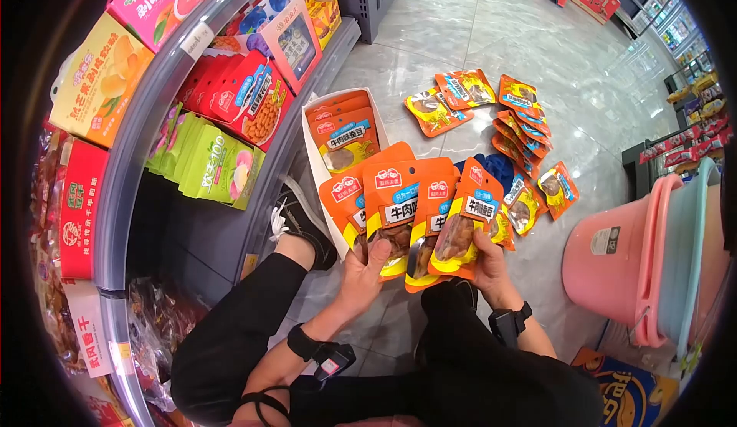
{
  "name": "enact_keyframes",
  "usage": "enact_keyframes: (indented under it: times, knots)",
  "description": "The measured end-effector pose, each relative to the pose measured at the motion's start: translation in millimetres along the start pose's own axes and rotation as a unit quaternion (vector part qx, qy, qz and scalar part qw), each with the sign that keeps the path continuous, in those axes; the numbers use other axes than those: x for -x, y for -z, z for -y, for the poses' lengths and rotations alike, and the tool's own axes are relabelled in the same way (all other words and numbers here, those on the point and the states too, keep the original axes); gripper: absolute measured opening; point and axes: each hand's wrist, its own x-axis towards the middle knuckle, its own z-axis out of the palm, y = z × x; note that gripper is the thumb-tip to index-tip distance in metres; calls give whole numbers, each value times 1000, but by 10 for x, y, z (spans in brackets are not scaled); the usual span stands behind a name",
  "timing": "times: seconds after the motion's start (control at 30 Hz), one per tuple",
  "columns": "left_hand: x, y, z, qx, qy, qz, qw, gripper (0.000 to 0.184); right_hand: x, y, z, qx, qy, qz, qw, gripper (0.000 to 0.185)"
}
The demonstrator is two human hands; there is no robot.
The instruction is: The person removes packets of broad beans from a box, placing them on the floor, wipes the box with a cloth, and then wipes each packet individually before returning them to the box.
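Observation:
Several orange and yellow snack packets (403, 208) are fanned out between my two hands. My left hand (361, 283) is closed on the left part of the fan, its thumb across the front. At the right end, my right hand (491, 273) grips a front packet (467, 220) with its thumb on the face. Behind the fan stands a white box (313, 139) holding upright packets (345, 131) of the same kind. More such packets lie on the floor beyond, some apart (437, 112), others in an overlapping row (522, 131).
Shelves (115, 235) with red (249, 97) and green (215, 162) packets rise at the left. Pink tubs (614, 262) stand at the right. Dark blue cloth (495, 170) lies behind the held packets. My legs frame the lower area.

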Motion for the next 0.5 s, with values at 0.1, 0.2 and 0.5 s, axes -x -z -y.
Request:
enact_keyframes:
  times: [0.1, 0.2, 0.5]
  knots:
    - [-36, -53, -39, -30, -15, -34, 999, 42, 26, -127, 94, -77, -28, -4, 997, 52]
    - [10, -41, -38, -90, -8, -70, 993, 40, 12, -214, 135, -86, -7, 30, 996, 52]
    - [106, -108, -47, -187, 69, 4, 980, 59, 43, -283, -156, 259, 95, -53, 960, 67]
